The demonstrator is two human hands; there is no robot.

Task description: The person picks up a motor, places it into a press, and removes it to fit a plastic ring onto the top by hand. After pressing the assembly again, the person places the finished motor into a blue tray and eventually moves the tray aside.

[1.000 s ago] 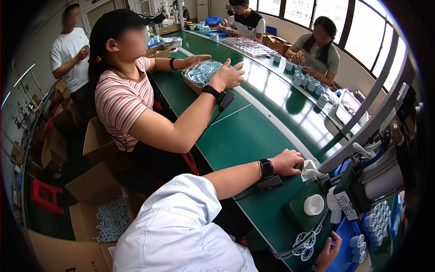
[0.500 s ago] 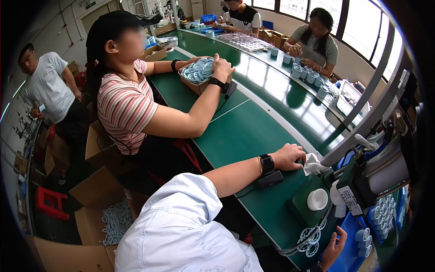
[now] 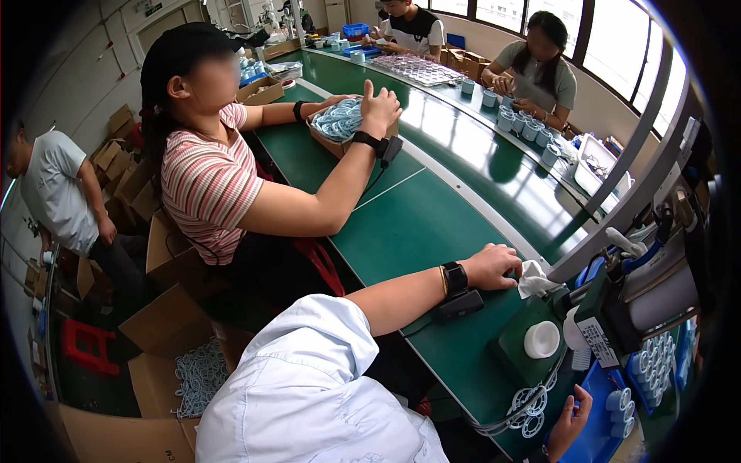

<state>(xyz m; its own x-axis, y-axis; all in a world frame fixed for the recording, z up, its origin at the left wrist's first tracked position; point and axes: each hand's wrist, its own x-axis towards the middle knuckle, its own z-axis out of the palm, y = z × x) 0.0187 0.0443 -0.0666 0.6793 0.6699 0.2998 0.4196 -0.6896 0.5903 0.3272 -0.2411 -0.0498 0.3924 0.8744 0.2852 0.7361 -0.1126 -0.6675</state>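
Head camera: The left hand [image 3: 494, 267], fingers loosely curled, rests on the table [image 3: 417, 224] beside a white cloth [image 3: 534, 280], any grip on it unclear; the right hand [image 3: 570, 424], half open, nothing visibly held, is between blue rings [image 3: 529, 412] and a blue tray [image 3: 597, 392].

Open green tabletop [image 3: 409, 220] leaves a passage at center frame, a co-worker's forearm [image 3: 351, 185] and carton [image 3: 330, 145] of blue rings [image 3: 340, 118] blocking its upper end; at right, a white cloth [image 3: 534, 279], metal post [image 3: 610, 231] and machine [image 3: 656, 301] hem in the person's left hand [image 3: 491, 266]
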